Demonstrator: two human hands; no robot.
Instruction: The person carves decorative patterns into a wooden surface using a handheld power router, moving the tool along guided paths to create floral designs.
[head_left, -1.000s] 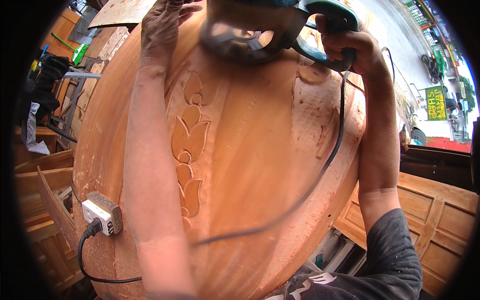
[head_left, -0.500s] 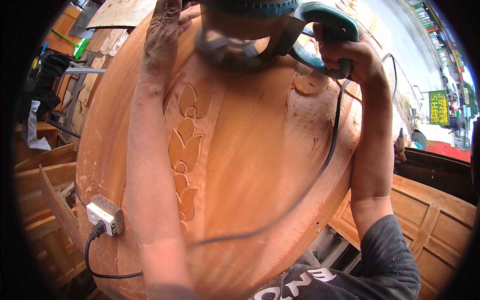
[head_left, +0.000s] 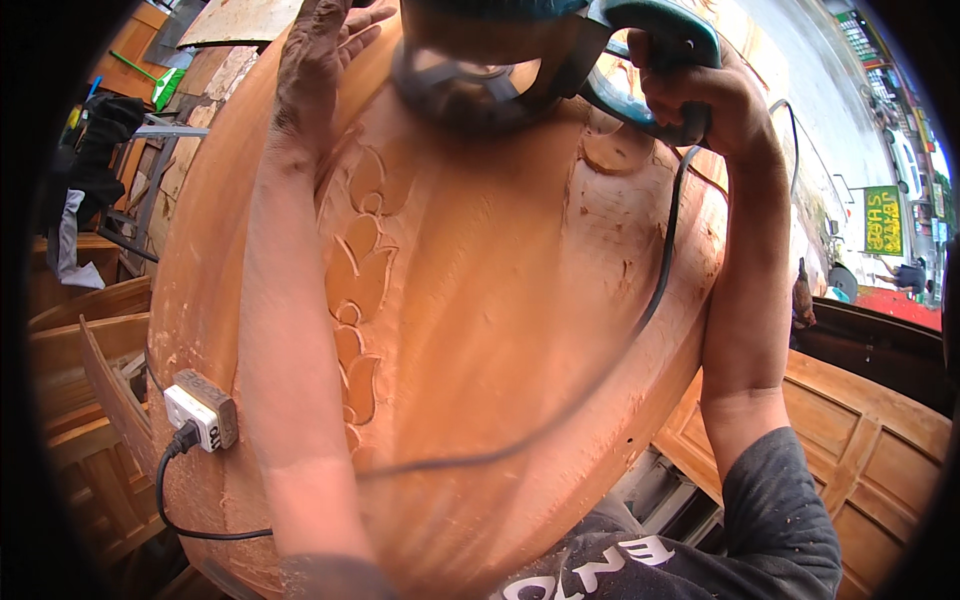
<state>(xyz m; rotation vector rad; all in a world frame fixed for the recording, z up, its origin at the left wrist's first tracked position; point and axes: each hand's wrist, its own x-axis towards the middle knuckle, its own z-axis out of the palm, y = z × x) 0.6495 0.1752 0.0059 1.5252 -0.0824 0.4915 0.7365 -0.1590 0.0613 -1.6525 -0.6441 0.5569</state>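
A teal and black router [head_left: 487, 88] with a round base, partly blurred, rests on a large curved wooden board [head_left: 480, 340] at the top of the view. My right hand [head_left: 700, 95] is closed around its D-shaped handle. At the top edge, partly cut off, my left hand [head_left: 318, 70] lies against a dark part that looks like the router's side knob, its lower fingers loosely stretched. Carved leaf shapes [head_left: 362, 265] run along the board beside my left forearm. The black cord [head_left: 655, 310] loops from the handle across the wood.
A white power socket [head_left: 193, 415] with a black plug sits on the board's left edge. Panelled wooden doors [head_left: 840, 450] lie at lower right. Stacked wooden parts [head_left: 110, 440] and dark cloth [head_left: 100, 150] are on the left. A street with a yellow-green sign [head_left: 882, 220] shows at far right.
The router has shifted slightly up in the picture. My left hand has moved a little left, its fingers more spread. The carved shapes and socket also sit slightly further left and higher.
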